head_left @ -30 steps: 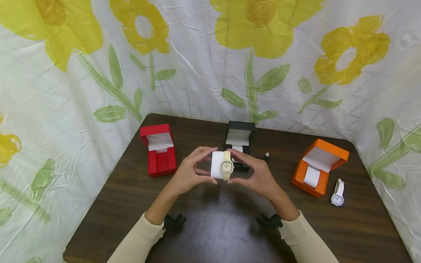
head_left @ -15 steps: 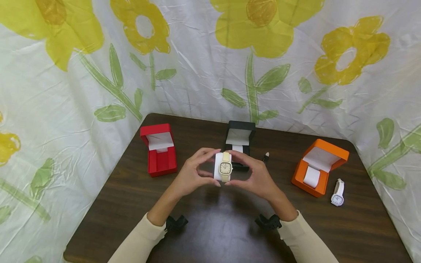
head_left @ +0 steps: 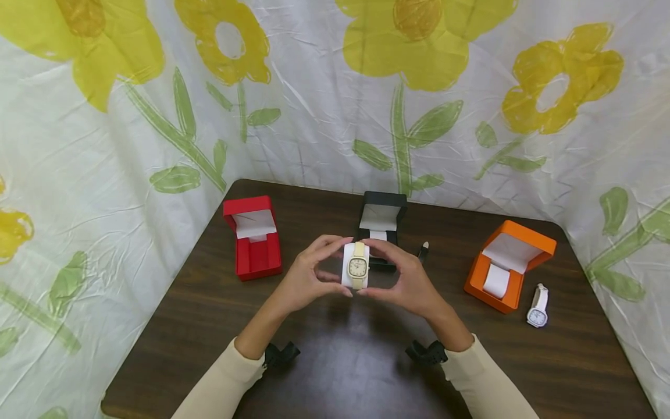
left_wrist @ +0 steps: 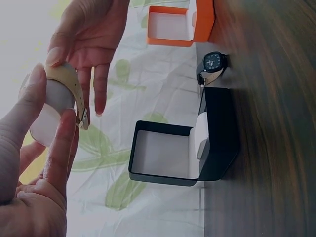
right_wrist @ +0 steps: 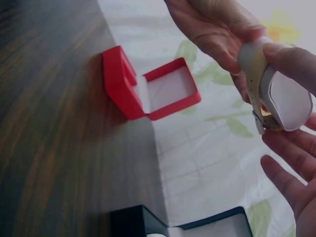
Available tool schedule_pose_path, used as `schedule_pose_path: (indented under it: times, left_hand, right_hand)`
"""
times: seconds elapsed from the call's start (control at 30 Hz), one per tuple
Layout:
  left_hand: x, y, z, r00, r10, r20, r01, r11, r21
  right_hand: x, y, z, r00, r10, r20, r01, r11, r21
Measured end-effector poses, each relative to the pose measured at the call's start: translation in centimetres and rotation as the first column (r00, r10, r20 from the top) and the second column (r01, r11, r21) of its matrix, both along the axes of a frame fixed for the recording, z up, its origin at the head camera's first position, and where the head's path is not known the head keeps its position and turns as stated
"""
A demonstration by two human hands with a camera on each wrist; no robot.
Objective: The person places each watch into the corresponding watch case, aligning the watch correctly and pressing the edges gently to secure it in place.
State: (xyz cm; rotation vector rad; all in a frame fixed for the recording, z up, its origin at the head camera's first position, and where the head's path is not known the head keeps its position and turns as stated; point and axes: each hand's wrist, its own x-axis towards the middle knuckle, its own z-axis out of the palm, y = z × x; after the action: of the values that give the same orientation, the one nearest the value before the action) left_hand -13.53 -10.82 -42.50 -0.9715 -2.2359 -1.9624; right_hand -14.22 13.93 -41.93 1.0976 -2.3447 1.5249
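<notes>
A cream-strapped wristwatch (head_left: 357, 268) is wrapped around a white watch cushion (head_left: 347, 265), held above the table between both hands. My left hand (head_left: 306, 278) pinches the cushion's left end between thumb and fingers. From the other side my right hand (head_left: 410, 280) pinches at the watch strap and the cushion's right end. The square cream dial faces my head camera. In the left wrist view the fastened buckle (left_wrist: 83, 120) hangs at the back of the strap (left_wrist: 69, 81). The right wrist view shows the cushion's end (right_wrist: 292, 101).
An open red watch box (head_left: 258, 256) without a cushion stands at left. Behind the hands is an open black box (head_left: 384, 201), with a black watch (left_wrist: 213, 61) beside it. At right stand an open orange box (head_left: 478, 282) with a white cushion and a white watch (head_left: 537, 308).
The cushion has shifted right through the strap, so less white shows left of the watch. My left hand has moved slightly right with it; the right hand stays nearly in place.
</notes>
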Motion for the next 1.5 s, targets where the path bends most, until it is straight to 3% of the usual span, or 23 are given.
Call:
schedule_pose_path:
  times: [0.37, 0.67, 1.0, 1.23, 1.5]
  left_hand:
    - [0.0, -0.2, 0.2, 1.0, 0.011, -0.022, -0.011, 1.0, -0.017]
    - [-0.1, -0.4, 0.2, 0.999, 0.027, -0.026, -0.028, 0.999, -0.028]
    - [0.0, -0.1, 0.1, 1.0, 0.025, -0.016, -0.025, 0.999, -0.027]
    - [0.0, 0.0, 0.1, 1.0, 0.019, -0.014, -0.019, 0.999, -0.038]
    - [0.0, 0.1, 0.0, 1.0, 0.021, -0.007, -0.021, 0.999, -0.033]
  right_hand:
    - [0.3, -0.5, 0.3, 1.0, -0.007, -0.017, 0.007, 1.0, 0.0]
    - [1.6, -1.2, 2.4, 0.989, 0.025, -0.143, -0.041, 0.993, -0.108]
    - [0.5, -1.0, 0.1, 0.984, -0.029, -0.173, 0.004, 0.99, -0.143]
    - [0.2, -1.0, 0.1, 0.962, -0.034, -0.271, -0.01, 0.988, -0.157]
    - [0.1, -0.8, -0.1, 0.961, -0.028, -0.274, -0.012, 0.99, -0.143]
